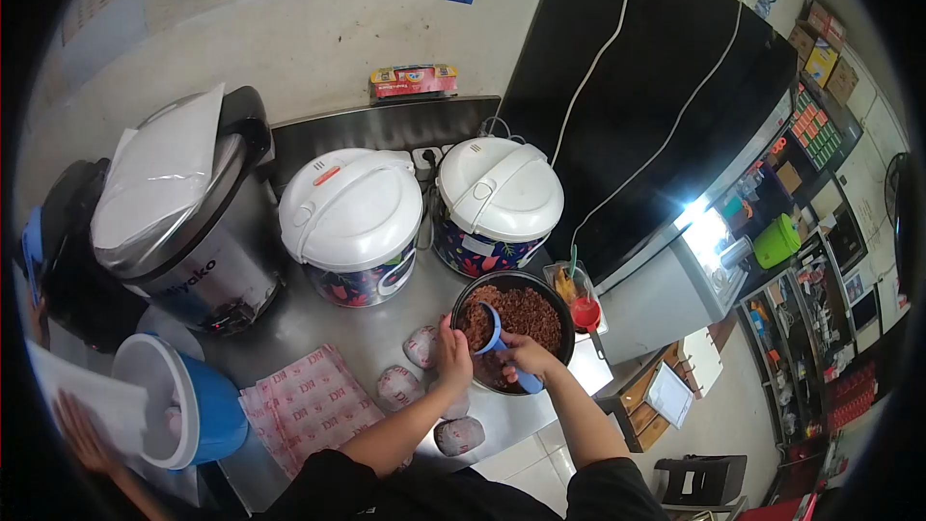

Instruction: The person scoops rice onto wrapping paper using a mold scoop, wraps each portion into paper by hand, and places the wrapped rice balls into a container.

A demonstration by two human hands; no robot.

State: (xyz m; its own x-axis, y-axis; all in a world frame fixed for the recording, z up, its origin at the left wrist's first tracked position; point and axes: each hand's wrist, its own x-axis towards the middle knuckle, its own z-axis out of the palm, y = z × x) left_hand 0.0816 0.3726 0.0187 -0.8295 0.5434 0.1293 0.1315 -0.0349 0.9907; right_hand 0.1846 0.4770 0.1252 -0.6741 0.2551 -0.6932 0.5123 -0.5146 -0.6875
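Note:
A dark round pot (564, 304) of reddish-brown cooked rice (529, 314) stands at the right end of the steel counter. My left hand (453, 355) grips the pot's near left side, with its fingers partly hidden against the wall. In my right hand (526, 357) is a blue rice scoop (494, 328), its head down in the rice and its handle sticking out beneath the fist. Close to my left forearm lie several rounded wrapped parcels, one wrapped parcel (398, 388) among them. Left of that forearm is a stack of red-printed wrapping paper (313, 403).
Behind stand two white-lidded rice cookers (352, 207) (502, 191) and a large silver rice cooker (207, 270). A blue bucket (220, 415) is at the left, beside another person's hand (85, 434). A red ladle (585, 314) rests in a clear container right of the pot.

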